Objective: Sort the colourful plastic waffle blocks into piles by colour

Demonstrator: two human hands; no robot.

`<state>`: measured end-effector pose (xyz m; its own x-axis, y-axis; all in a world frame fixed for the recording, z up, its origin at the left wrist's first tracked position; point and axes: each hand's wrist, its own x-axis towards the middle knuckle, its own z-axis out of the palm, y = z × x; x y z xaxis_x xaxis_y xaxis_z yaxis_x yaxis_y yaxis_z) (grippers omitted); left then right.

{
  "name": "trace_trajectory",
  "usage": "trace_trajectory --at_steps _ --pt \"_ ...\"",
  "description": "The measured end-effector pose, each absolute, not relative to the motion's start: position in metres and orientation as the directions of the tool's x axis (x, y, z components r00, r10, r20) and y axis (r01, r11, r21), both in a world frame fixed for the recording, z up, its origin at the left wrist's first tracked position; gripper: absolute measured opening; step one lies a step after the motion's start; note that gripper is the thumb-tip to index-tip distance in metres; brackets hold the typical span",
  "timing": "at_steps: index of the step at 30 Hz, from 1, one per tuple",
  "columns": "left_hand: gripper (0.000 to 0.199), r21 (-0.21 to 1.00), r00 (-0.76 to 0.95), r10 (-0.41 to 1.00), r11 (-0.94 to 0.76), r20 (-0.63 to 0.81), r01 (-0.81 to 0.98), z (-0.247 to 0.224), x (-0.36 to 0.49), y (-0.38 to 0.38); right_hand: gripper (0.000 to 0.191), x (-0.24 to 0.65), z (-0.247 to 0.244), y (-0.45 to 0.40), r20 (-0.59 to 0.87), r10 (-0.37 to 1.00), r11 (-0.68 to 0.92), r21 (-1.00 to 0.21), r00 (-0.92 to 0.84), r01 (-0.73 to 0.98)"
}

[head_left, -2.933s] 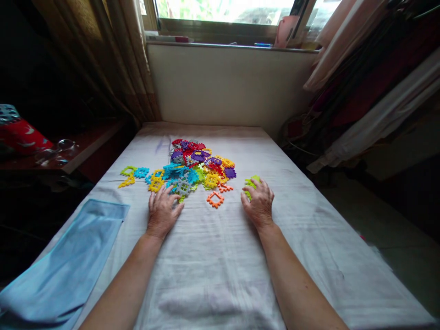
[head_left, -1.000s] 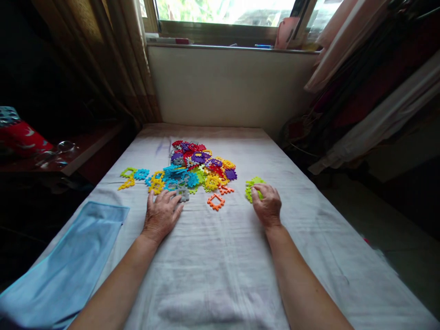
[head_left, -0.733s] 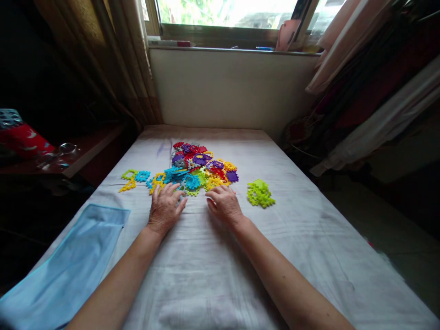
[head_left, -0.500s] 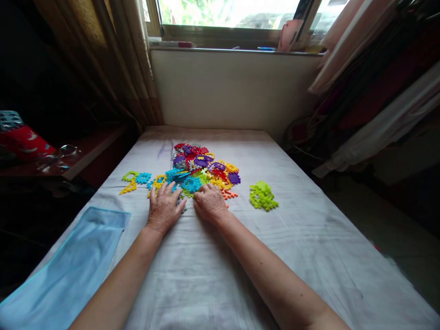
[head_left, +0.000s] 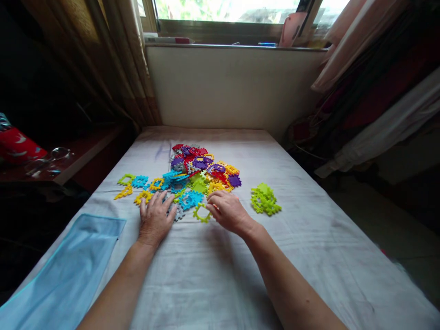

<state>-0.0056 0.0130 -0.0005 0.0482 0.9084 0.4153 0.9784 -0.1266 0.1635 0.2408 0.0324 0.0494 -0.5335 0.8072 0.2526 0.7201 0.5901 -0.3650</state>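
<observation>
A lime-green ring-shaped interlocking toy piece (head_left: 202, 213) is pinched in my right hand (head_left: 228, 210), at the near side of a mixed pile. My left hand (head_left: 156, 216) lies with fingers spread at the pile's near left edge, touching grey pieces (head_left: 178, 212). In front of the hands are a blue piece (head_left: 190, 200), a yellow piece (head_left: 143, 197) and flat green pieces (head_left: 198, 183). Red, purple and grey pieces (head_left: 190, 158) are heaped farther back. To the right lies a separate small heap of lime-green pieces (head_left: 265, 200).
A white sheet (head_left: 192, 275) covers the table-like surface. A light blue cloth (head_left: 65, 266) lies at the left. Beyond the left edge, a red patterned item (head_left: 19, 144) and glasses (head_left: 58, 156) rest on a dark red stand. Clothes hang at the right; a window is ahead.
My right hand has moved right and slightly nearer, drawing the lime-green ring piece out of the pile. My left hand has shifted a little left and nearer.
</observation>
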Motion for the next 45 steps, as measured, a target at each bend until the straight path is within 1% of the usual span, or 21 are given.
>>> trace_trajectory --at_steps 2,4,5,7,9,10,12,14,16,20,23,28,31,33,35,37,38,40,41,43,45 --pt "0.034 0.172 0.044 0.910 -0.126 0.412 0.977 0.001 -0.006 0.014 0.022 0.265 0.056 0.043 0.255 0.849 0.528 -0.382 -0.463 0.758" --pt "0.033 0.174 0.045 0.908 -0.129 0.417 0.976 0.002 -0.007 0.015 0.022 0.297 0.061 0.053 0.257 0.901 0.428 -0.385 -0.350 0.818" --pt "0.032 0.173 0.047 0.907 -0.131 0.419 0.976 0.002 -0.008 0.015 0.022 0.314 0.063 0.057 0.252 0.927 0.359 -0.383 -0.278 0.851" --pt "0.032 0.172 0.044 0.908 -0.126 0.418 0.977 0.001 -0.010 0.015 0.023 0.347 0.064 0.063 0.214 0.972 0.165 -0.353 -0.092 0.921" --pt "0.034 0.163 0.035 0.908 -0.112 0.417 0.980 0.000 -0.012 0.016 0.024 0.374 0.063 0.065 0.147 0.987 -0.015 -0.314 0.065 0.949" --pt "0.035 0.154 0.032 0.908 -0.106 0.417 0.982 -0.001 -0.012 0.017 0.026 0.384 0.061 0.065 0.111 0.987 -0.080 -0.296 0.118 0.952" --pt "0.037 0.130 0.031 0.910 -0.093 0.413 0.987 -0.003 -0.013 0.018 0.030 0.396 0.057 0.065 0.037 0.984 -0.157 -0.269 0.173 0.950" --pt "0.036 0.118 0.026 0.920 -0.078 0.392 0.990 -0.003 -0.014 0.021 0.034 0.400 0.053 0.065 -0.018 0.980 -0.196 -0.254 0.198 0.947" --pt "0.032 0.129 0.009 0.933 -0.059 0.359 0.990 -0.002 -0.015 0.023 0.034 0.402 0.047 0.066 -0.022 0.975 -0.220 -0.251 0.221 0.943" --pt "0.020 0.182 -0.022 0.951 -0.036 0.309 0.983 0.002 -0.015 0.027 0.029 0.405 0.041 0.067 0.130 0.957 -0.216 -0.282 0.260 0.935" --pt "0.014 0.224 -0.044 0.945 -0.032 0.324 0.974 0.004 -0.015 0.028 0.031 0.402 0.043 0.068 0.215 0.943 -0.175 -0.330 0.254 0.928" --pt "0.015 0.270 -0.077 0.885 -0.056 0.458 0.961 0.011 -0.018 0.029 0.026 0.361 0.053 0.067 0.315 0.944 0.045 -0.432 0.104 0.901" --pt "0.017 0.310 -0.061 0.859 -0.116 0.508 0.944 0.021 -0.014 0.027 0.022 0.322 0.060 0.060 0.282 0.959 0.165 -0.511 -0.017 0.844" --pt "0.021 0.366 -0.002 0.875 -0.200 0.485 0.909 0.028 -0.003 0.025 0.022 0.298 0.064 0.054 0.225 0.968 0.229 -0.597 -0.113 0.769" --pt "0.023 0.432 0.077 0.893 -0.288 0.443 0.855 0.034 0.015 0.023 0.028 0.280 0.066 0.047 0.174 0.961 0.275 -0.682 -0.215 0.678" --pt "0.023 0.481 0.149 0.895 -0.360 0.421 0.799 0.037 0.034 0.022 0.034 0.267 0.067 0.041 0.145 0.944 0.304 -0.737 -0.297 0.603" --pt "0.023 0.501 0.177 0.892 -0.388 0.417 0.774 0.038 0.043 0.021 0.031 0.263 0.067 0.039 0.139 0.935 0.314 -0.751 -0.325 0.581" --pt "0.022 0.534 0.211 0.887 -0.421 0.410 0.733 0.037 0.057 0.021 0.013 0.257 0.066 0.038 0.140 0.927 0.328 -0.753 -0.348 0.571" --pt "0.022 0.547 0.221 0.887 -0.429 0.406 0.719 0.035 0.061 0.022 0.007 0.256 0.065 0.038 0.145 0.926 0.334 -0.745 -0.349 0.577" --pt "0.024 0.550 0.234 0.885 -0.439 0.404 0.711 0.032 0.064 0.025 0.017 0.260 0.065 0.041 0.147 0.927 0.338 -0.729 -0.346 0.595" --pt "0.029 0.499 0.254 0.874 -0.452 0.415 0.740 0.027 0.061 0.028 0.016 0.271 0.066 0.046 0.137 0.941 0.307 -0.733 -0.310 0.607"
